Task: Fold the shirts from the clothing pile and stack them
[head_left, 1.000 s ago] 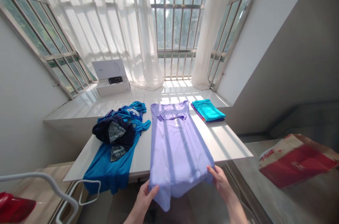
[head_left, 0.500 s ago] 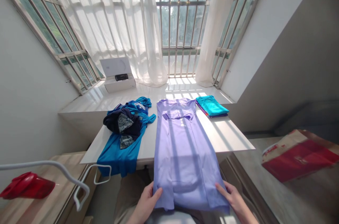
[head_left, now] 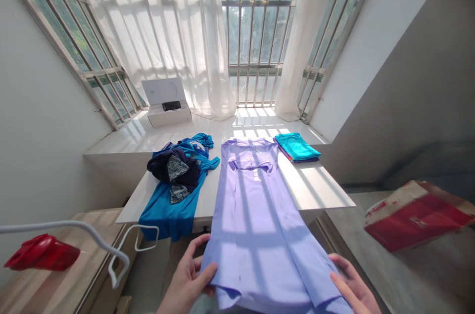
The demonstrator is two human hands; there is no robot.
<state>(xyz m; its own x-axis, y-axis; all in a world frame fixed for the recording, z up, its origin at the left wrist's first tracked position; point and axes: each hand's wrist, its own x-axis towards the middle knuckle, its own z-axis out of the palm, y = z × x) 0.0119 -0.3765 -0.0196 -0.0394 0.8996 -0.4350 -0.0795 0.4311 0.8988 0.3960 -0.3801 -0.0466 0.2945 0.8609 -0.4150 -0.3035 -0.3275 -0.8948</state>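
A lavender shirt [head_left: 260,215] lies lengthwise over the white table, its sides folded inward and its near end hanging past the front edge toward me. My left hand [head_left: 191,272] pinches the shirt's near left edge between thumb and fingers. On the opposite side, my right hand [head_left: 354,282] grips the near right edge, its thumb on top of the cloth. Small pale lettering shows near the shirt's far end, by the collar. The bottom of the hem runs close to the lower frame border.
Left on the table [head_left: 322,190] is a heap of blue and dark clothes [head_left: 174,170]. Folded turquoise and purple clothes [head_left: 297,147] are stacked back right. An open white box [head_left: 168,115] stands on the sill. A white hanger-like rod [head_left: 92,240], red object [head_left: 42,253] and paper bag [head_left: 419,217] flank the table.
Both hands have moved apart and slightly upward in view, still holding the shirt. Its near end is spread wider and reaches closer to me.
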